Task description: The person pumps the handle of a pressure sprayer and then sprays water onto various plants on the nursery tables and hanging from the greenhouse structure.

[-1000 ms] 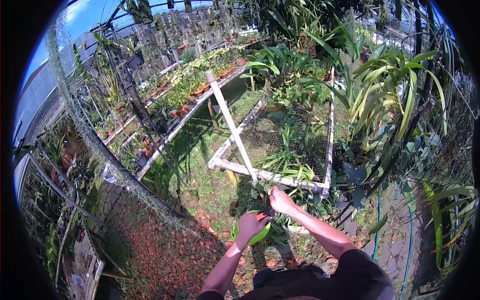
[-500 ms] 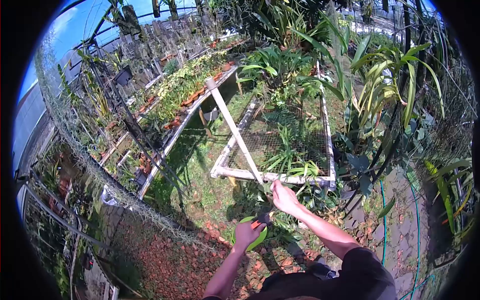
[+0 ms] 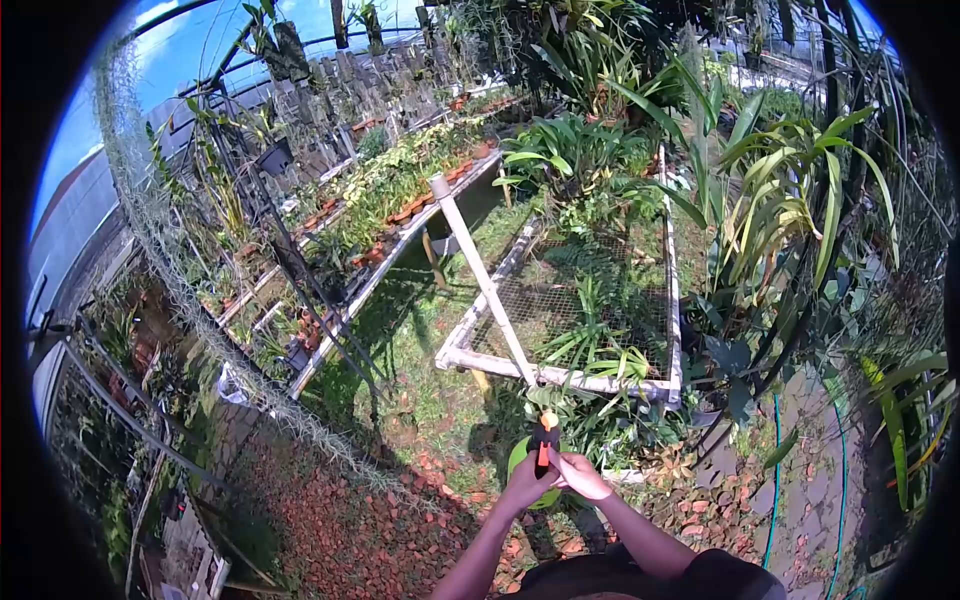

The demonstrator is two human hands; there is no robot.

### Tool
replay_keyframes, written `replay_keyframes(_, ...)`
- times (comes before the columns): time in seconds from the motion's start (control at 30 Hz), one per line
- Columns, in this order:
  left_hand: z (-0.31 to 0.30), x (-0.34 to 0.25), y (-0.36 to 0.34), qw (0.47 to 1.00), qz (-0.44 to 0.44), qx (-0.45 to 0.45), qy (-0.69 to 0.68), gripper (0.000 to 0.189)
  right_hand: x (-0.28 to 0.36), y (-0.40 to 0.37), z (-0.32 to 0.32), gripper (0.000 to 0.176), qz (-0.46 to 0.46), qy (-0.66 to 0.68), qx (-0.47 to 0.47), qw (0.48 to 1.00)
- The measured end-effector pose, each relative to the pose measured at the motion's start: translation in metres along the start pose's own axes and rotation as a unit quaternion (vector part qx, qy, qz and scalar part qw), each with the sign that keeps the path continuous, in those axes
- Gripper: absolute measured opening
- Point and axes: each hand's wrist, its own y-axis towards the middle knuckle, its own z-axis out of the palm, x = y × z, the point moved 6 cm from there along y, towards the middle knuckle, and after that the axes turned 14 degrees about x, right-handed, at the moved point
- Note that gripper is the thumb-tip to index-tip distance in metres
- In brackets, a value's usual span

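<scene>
My left hand (image 3: 526,486) is closed round the grip of what looks like a hand sprayer (image 3: 543,447), with a black head, an orange lever and a pale orange tip pointing forward. Close against it, my right hand (image 3: 583,476) has its fingers closed on the sprayer's right side. A bright green rounded body (image 3: 519,455) shows beneath the head, mostly hidden by my hands. Just ahead of the tip are grey-green leaves (image 3: 545,401) at the foot of a leaning white pipe (image 3: 485,280).
A white-framed wire mesh bench (image 3: 570,377) with plants stands ahead. To the left runs a long bench edge (image 3: 370,285) with potted plants. Hanging moss (image 3: 240,370) droops at left; strappy plants (image 3: 790,195) hang at right. Reddish chips (image 3: 350,520) and a green hose (image 3: 775,490) lie below.
My right hand has come back from the leaves by the pipe's foot to the sprayer. The sprayer has turned to point forward, and the view has shifted slightly.
</scene>
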Motion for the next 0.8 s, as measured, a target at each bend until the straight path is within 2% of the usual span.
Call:
replay_keyframes(0.03,0.009,-0.027,-0.001,0.996,0.013,0.029,0.078,0.045,-0.006,0.006,-0.013,0.056,-0.021,-0.061,-0.016,0.998)
replay_keyframes(0.07,0.013,-0.069,-0.006,0.986,0.028,0.036,0.162,0.048,0.013,-0.007,-0.012,0.049,-0.068,0.05,-0.017,0.996)
replay_keyframes(0.1,0.018,-0.097,-0.009,0.969,0.041,0.044,0.242,0.052,0.025,-0.017,-0.015,0.044,-0.074,0.059,-0.026,0.995)
replay_keyframes(0.17,0.026,-0.072,-0.003,0.984,0.001,0.099,0.147,0.052,0.021,-0.028,-0.035,0.041,-0.067,0.042,-0.119,0.99)
replay_keyframes(0.2,0.029,-0.067,-0.002,0.987,-0.016,0.126,0.1,0.052,0.038,-0.04,-0.041,0.037,-0.088,0.001,-0.134,0.987)
replay_keyframes(0.23,0.032,-0.068,-0.002,0.993,0.002,0.118,0.013,0.052,0.037,-0.037,-0.052,0.035,-0.168,-0.069,-0.167,0.969)
replay_keyframes(0.3,0.039,-0.073,-0.01,0.981,0.039,0.106,-0.158,0.052,0.054,-0.048,-0.064,0.032,-0.214,0.038,-0.199,0.956)
replay_keyframes(0.33,0.037,-0.055,-0.009,0.97,0.049,0.085,-0.225,0.053,0.064,-0.054,-0.074,0.031,-0.18,0.089,-0.192,0.961)
replay_keyframes(0.4,0.052,-0.004,-0.005,0.961,-0.052,0.047,-0.267,0.059,0.102,-0.081,-0.091,0.028,-0.175,0.094,-0.196,0.96)
replay_keyframes(0.43,0.059,-0.003,-0.001,0.952,-0.101,0.028,-0.287,0.062,0.121,-0.091,-0.097,0.028,-0.192,0.069,-0.199,0.958)
replay_keyframes(0.47,0.075,-0.005,0.004,0.952,-0.16,0.064,-0.253,0.071,0.142,-0.103,-0.095,0.026,-0.197,0.052,-0.205,0.957)
replay_keyframes(0.5,0.087,-0.024,0.013,0.95,-0.126,0.071,-0.276,0.073,0.167,-0.118,-0.091,0.024,-0.202,0.035,-0.211,0.956)
replay_keyframes(0.57,0.104,-0.065,0.035,0.941,-0.057,0.084,-0.321,0.077,0.218,-0.147,-0.08,0.021,-0.28,0.071,-0.178,0.941)
replay_keyframes(0.63,0.094,-0.129,0.059,0.957,0.095,0.058,-0.268,0.081,0.265,-0.172,-0.065,0.031,-0.396,0.034,-0.131,0.908)
replay_keyframes(0.7,0.066,-0.191,0.075,0.972,0.19,0.005,-0.14,0.086,0.302,-0.193,-0.048,0.025,-0.468,0.051,-0.078,0.879)
replay_keyframes(0.8,0.035,-0.272,0.08,0.942,0.299,-0.024,-0.15,0.089,0.347,-0.206,-0.034,0.031,-0.561,0.048,-0.035,0.826)
